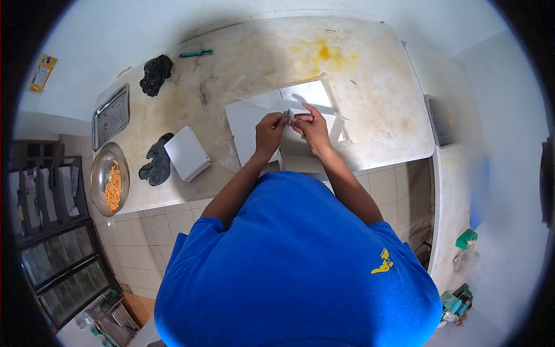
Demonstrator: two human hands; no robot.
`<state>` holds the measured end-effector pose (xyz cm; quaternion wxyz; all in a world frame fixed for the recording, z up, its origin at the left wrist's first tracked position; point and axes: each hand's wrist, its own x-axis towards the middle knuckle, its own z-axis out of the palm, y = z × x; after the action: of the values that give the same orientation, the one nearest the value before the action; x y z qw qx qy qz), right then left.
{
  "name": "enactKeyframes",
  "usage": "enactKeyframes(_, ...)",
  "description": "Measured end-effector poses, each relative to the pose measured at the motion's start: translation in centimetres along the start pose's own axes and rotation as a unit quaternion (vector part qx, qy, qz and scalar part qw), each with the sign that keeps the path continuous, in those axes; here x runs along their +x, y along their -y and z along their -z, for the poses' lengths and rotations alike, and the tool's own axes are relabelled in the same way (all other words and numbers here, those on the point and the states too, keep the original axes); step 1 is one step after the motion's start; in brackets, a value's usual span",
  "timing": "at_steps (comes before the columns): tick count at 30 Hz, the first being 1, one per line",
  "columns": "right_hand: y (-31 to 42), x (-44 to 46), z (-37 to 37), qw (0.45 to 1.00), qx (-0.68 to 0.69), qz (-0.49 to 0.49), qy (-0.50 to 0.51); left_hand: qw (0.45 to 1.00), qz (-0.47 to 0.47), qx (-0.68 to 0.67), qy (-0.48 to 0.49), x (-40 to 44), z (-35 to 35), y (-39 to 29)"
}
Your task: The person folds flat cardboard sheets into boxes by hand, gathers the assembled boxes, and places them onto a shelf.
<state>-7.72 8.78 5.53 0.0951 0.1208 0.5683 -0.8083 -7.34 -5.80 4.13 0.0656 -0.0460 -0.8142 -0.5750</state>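
Note:
Over the worktable, both hands meet at a small greyish piece [289, 117] whose kind I cannot make out. My left hand [269, 134] pinches it from the left side. On the right, my right hand [314, 130] has thumb and fingers closed at the same piece, with the index finger raised. Beneath and around the hands lies a white cardboard box [248, 118], opened out with its panels and flaps spread. Part of the cardboard near my body is hidden by the arms and the blue shirt.
A closed white box [188, 153] sits to the left beside a dark crumpled cloth or bag [156, 165]. Farther left are a metal bowl [122, 168] of orange-brown sticks and a metal tray [110, 136]. A black plastic bag [156, 75] and a green-handled tool [196, 53] lie behind.

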Motion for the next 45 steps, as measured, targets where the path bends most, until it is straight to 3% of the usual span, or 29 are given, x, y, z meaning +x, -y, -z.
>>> enactKeyframes(6, -1.0, 0.4, 1.1, 0.998, 0.048, -0.032, 0.038, 0.995, -0.081, 0.046, -0.041, -0.3, -0.7, -0.1)
enactKeyframes(9, -1.9, 0.6, 1.4, 0.997, 0.048, 0.022, 0.061, 0.994, -0.092, 0.052, -0.027, 0.1, -0.4, -0.3)
enactKeyframes(13, -2.1, 1.4, 1.2, 0.961, -0.24, 0.134, 0.01, 0.987, -0.12, 0.108, 0.004, 0.3, -0.2, -1.0)
enactKeyframes(19, -0.8, 0.2, -0.1, 0.935, -0.317, 0.151, -0.056, 0.972, -0.156, 0.173, -0.008, 0.5, -0.3, -0.1)
enactKeyframes(22, -1.0, 0.6, 0.3, 0.938, -0.3, 0.168, -0.033, 0.984, -0.119, 0.134, -0.014, 0.6, -0.4, -0.3)
enactKeyframes(25, -1.3, 0.6, 0.4, 0.942, -0.292, 0.163, -0.025, 0.977, -0.106, 0.187, 0.004, 0.8, -0.3, -0.4)
enactKeyframes(34, -2.0, 0.7, 0.8, 0.937, -0.299, 0.171, -0.06, 0.973, -0.106, 0.205, 0.007, 0.6, -0.6, -0.8)
enactKeyframes(37, -2.1, 1.0, 0.9, 0.95, -0.243, 0.185, -0.066, 0.96, -0.118, 0.252, 0.019, 0.4, -0.3, -1.6)
enactKeyframes(45, -2.7, 0.9, 0.8, 0.951, -0.245, 0.178, -0.063, 0.978, -0.077, 0.186, 0.047, 0.4, -0.3, -1.4)
